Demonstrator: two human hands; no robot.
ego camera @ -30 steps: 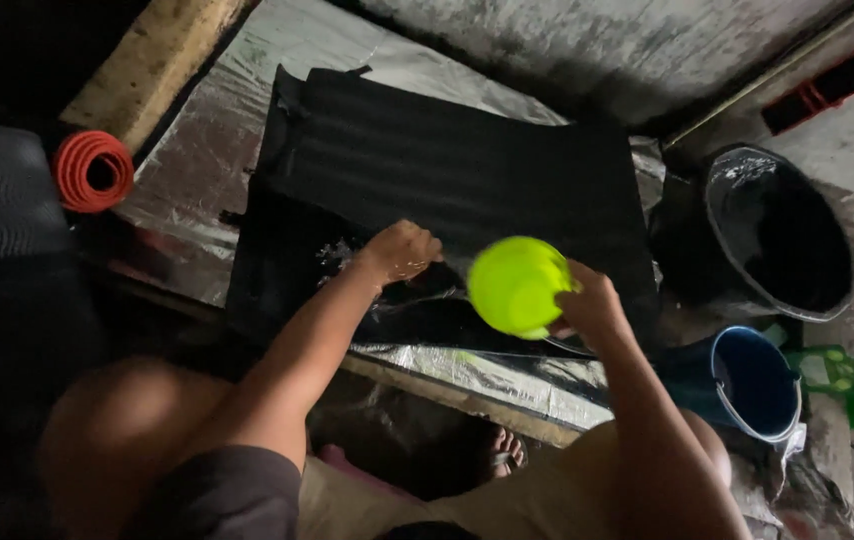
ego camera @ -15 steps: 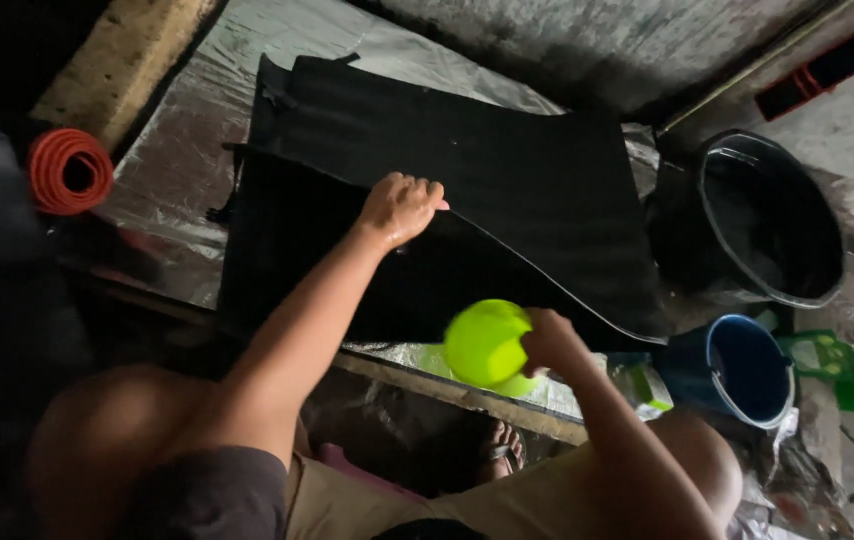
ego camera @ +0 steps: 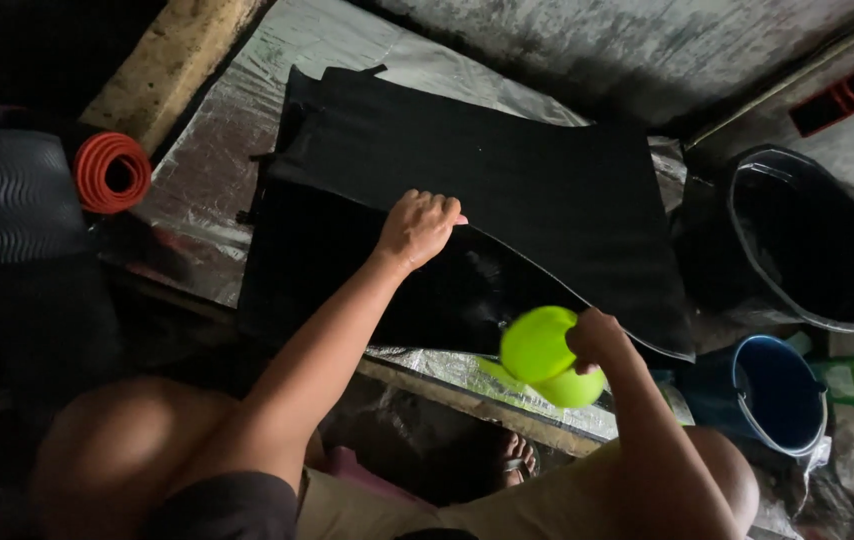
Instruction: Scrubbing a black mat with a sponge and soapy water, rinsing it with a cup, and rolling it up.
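Lime-green scoop (ego camera: 545, 355) in right hand (ego camera: 597, 338), now nearer the lifted black mat (ego camera: 507, 190).

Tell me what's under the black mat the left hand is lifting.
The left hand lifts the black mat; under it lies a dark, wet-looking layer on silver foil. Farther back, the mat hides the rest.

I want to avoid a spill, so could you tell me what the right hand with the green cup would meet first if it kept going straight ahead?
Probably the lifted black mat: the right hand and its green cup point toward its raised near edge, though depth is unclear.
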